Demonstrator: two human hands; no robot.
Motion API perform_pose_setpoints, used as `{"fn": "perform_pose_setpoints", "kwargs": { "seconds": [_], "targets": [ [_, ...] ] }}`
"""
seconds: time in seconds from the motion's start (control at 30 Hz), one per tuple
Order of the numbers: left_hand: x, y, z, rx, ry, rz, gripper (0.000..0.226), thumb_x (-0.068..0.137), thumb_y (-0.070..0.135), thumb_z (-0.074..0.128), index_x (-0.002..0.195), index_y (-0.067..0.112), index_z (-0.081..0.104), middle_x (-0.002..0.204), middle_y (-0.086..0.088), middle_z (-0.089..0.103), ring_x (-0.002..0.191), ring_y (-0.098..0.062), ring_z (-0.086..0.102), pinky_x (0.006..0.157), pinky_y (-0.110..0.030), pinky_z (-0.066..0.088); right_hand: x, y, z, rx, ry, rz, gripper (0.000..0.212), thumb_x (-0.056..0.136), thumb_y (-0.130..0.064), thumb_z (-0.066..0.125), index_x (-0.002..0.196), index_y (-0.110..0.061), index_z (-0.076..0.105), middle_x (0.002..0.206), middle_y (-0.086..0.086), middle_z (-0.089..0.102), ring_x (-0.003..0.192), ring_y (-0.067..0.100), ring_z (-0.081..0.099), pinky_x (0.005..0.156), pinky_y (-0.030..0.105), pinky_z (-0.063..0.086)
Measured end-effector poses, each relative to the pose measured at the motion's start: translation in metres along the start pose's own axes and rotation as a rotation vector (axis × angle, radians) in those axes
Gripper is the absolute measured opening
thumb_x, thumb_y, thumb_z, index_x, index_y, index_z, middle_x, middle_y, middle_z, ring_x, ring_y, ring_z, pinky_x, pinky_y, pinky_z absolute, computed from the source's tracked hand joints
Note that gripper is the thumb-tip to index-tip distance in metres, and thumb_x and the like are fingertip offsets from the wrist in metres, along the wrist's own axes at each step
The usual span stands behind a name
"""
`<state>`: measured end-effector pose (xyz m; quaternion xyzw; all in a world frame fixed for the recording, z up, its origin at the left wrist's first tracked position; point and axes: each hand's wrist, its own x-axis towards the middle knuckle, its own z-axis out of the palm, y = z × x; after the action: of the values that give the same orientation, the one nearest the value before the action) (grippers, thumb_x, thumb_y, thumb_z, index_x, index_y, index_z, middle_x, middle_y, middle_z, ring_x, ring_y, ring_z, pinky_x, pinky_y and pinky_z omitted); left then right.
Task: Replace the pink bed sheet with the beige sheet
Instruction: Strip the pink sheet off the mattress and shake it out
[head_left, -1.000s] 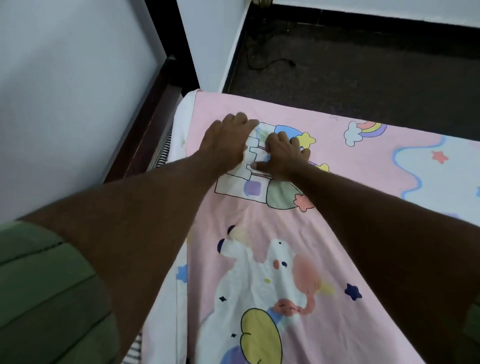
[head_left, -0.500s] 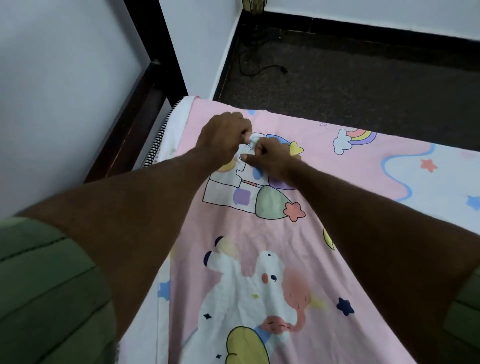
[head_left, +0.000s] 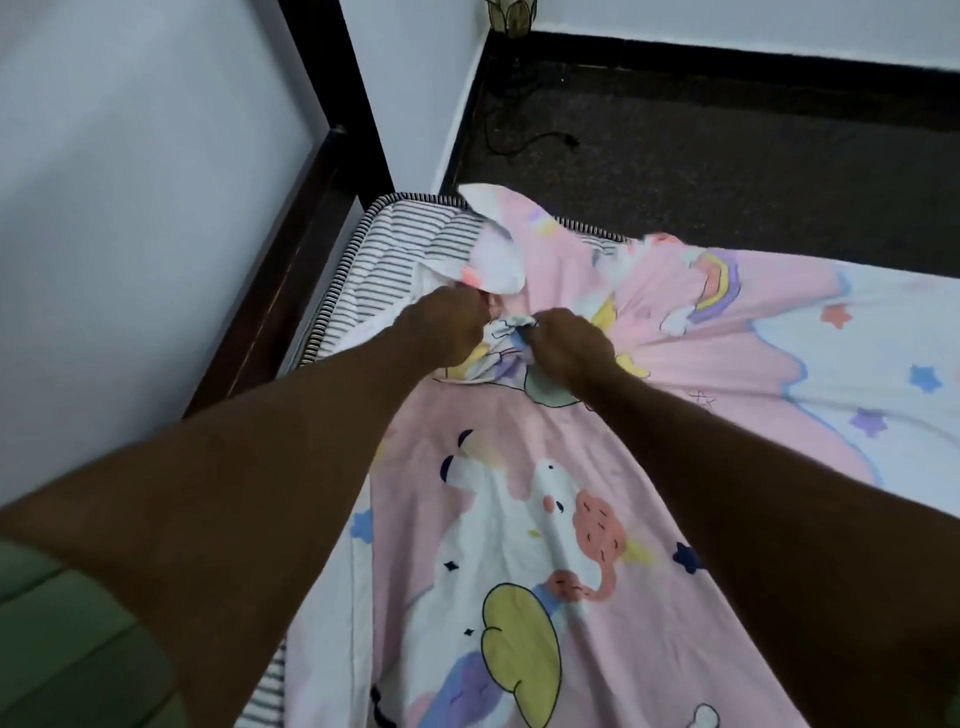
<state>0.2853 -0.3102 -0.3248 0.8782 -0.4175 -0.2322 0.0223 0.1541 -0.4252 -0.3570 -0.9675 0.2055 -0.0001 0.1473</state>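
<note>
Striped mattress (head_left: 400, 244) corner lies exposed. Beside it, left hand (head_left: 447, 327) and right hand (head_left: 566, 348) clench bunched pink sheet (head_left: 519, 493). Risk: cloth snagging under mattress, tearing.

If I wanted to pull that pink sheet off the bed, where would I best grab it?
Probably at the loose far corner: the pink sheet is already lifted off the striped mattress there. Come from above and bunch the fabric, as the left hand and right hand do, then pull toward yourself.
</note>
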Motion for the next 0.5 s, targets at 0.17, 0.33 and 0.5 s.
{"fn": "perform_pose_setpoints", "kwargs": {
  "seconds": [0.17,0.33,0.5],
  "targets": [
    [-0.026,-0.012,-0.001,0.155,-0.005,-0.019,0.047,0.102,0.035,0.057,0.14,0.01,0.046,0.132,-0.015,0.062,0.118,-0.036,0.062,0.093,-0.046,0.049,-0.031,-0.015,-0.016,0.045,-0.358,-0.07,0.026,0.103,-0.028,0.058,0.083,-0.011,0.063,0.07,0.005,0.062,0.059,0.017,0.06,0.051,0.028,0.037],
    [-0.044,0.004,0.011,0.169,0.359,-0.021,0.042,0.102,0.034,0.052,0.139,0.013,0.047,0.133,-0.012,0.059,0.118,-0.034,0.058,0.1,-0.046,0.042,-0.04,-0.017,-0.028,0.121,0.062,0.18,0.032,0.091,-0.037,0.066,0.115,-0.017,0.06,0.115,0.011,0.063,0.108,0.035,0.059,0.086,0.042,0.046],
    [-0.064,0.032,0.023,0.136,0.62,0.129,0.029,0.098,0.03,0.056,0.124,0.018,0.055,0.121,-0.005,0.058,0.109,-0.026,0.056,0.094,-0.042,0.042,-0.057,0.003,-0.036,0.067,-0.029,0.153,0.054,0.094,-0.057,0.056,0.123,-0.011,0.059,0.124,0.013,0.058,0.117,0.035,0.052,0.095,0.045,0.043]
  ]
}}
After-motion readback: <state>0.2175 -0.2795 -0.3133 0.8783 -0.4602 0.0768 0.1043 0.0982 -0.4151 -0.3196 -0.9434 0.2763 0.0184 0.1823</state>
